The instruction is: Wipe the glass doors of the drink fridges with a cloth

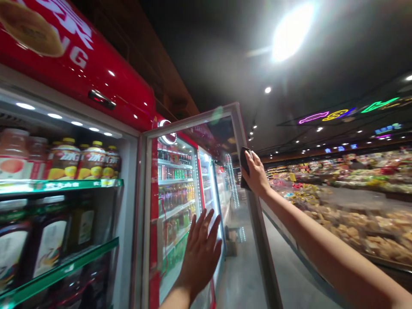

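A glass fridge door [240, 128] with a grey frame stands swung out in front of me. My right hand [255, 171] grips its outer edge, with the fingers bent over a black piece [245, 165] on the frame. Whether that piece is a handle or a cloth I cannot tell. Lower down, my left hand [202, 246] is raised before the glass, palm toward it and fingers stretched apart, holding nothing. Whether it touches the pane is unclear. On the left, the fridge's upper shelf [64, 185] bears bottles with yellow caps [92, 161]; larger dark bottles [49, 238] stand below.
A red header [125, 86] tops the fridge. Through the glass, more lit drinks fridges [177, 184] line the aisle. Blurred food displays [350, 227] run along the right, beyond the grey floor [289, 262]. A bright lamp [292, 32] hangs overhead.
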Action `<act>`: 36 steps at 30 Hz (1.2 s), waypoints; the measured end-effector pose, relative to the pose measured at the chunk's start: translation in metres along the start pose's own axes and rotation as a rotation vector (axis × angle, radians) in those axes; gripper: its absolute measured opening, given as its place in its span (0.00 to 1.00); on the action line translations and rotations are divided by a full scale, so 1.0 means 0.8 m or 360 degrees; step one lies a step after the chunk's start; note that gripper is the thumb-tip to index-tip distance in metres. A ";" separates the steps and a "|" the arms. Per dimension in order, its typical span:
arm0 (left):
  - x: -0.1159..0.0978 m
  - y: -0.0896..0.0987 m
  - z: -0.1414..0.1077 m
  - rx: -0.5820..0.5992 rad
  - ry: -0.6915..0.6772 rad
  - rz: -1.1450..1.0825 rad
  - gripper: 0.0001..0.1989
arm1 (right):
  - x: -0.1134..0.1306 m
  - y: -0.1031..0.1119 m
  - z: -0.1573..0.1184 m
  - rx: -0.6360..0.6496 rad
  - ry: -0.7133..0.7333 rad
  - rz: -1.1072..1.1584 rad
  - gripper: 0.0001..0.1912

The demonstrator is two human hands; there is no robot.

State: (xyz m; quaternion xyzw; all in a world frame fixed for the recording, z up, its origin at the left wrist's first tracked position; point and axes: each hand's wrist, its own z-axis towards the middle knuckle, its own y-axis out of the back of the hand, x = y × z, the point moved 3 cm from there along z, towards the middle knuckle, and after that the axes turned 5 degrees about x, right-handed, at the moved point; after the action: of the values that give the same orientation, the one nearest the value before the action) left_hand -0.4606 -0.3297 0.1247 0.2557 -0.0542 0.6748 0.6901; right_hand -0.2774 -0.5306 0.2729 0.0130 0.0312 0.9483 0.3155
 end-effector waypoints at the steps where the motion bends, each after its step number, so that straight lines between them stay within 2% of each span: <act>1: 0.007 -0.010 0.007 -0.0043 -0.0032 0.0013 0.34 | -0.004 -0.007 0.020 0.0017 0.0003 -0.0114 0.33; 6: 0.051 -0.068 0.046 -0.0197 -0.0214 0.0084 0.34 | -0.017 -0.039 0.141 0.0134 -0.0018 -0.0612 0.34; 10: 0.085 -0.114 0.071 -0.0250 -0.0286 0.0146 0.33 | -0.026 -0.057 0.235 0.0136 -0.0124 -0.0728 0.37; 12: 0.097 -0.136 0.076 -0.0287 -0.0277 0.0155 0.33 | -0.032 -0.066 0.261 0.0094 -0.0184 -0.0705 0.37; 14: 0.108 -0.156 0.076 -0.0319 -0.0246 0.0136 0.33 | -0.041 -0.075 0.269 0.0046 -0.0204 -0.0695 0.35; 17: 0.121 -0.185 0.077 -0.0350 -0.0263 0.0038 0.32 | -0.058 -0.086 0.254 -0.0001 -0.0201 -0.0700 0.32; 23: 0.145 -0.225 0.098 -0.0370 -0.0409 -0.0044 0.29 | -0.090 -0.111 0.189 -0.0062 -0.0169 -0.0659 0.32; 26: 0.159 -0.240 0.113 -0.0388 -0.0371 -0.0131 0.29 | -0.099 -0.128 0.141 -0.0131 -0.0142 -0.0725 0.32; 33: 0.187 -0.263 0.132 -0.0372 -0.0159 -0.0119 0.31 | -0.109 -0.155 -0.018 -0.0153 0.0001 -0.0800 0.31; 35: 0.191 -0.269 0.131 -0.0364 -0.0157 -0.0096 0.31 | -0.113 -0.158 -0.031 -0.0137 0.0015 -0.0768 0.31; 36: 0.192 -0.273 0.131 -0.0362 -0.0167 -0.0083 0.32 | -0.115 -0.160 -0.026 -0.0141 0.0004 -0.0752 0.30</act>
State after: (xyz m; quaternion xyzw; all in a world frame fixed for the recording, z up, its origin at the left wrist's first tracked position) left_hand -0.2104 -0.2265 0.2183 0.2120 -0.1597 0.6319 0.7282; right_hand -0.1286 -0.4844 0.2432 -0.0097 -0.0079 0.8486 0.5289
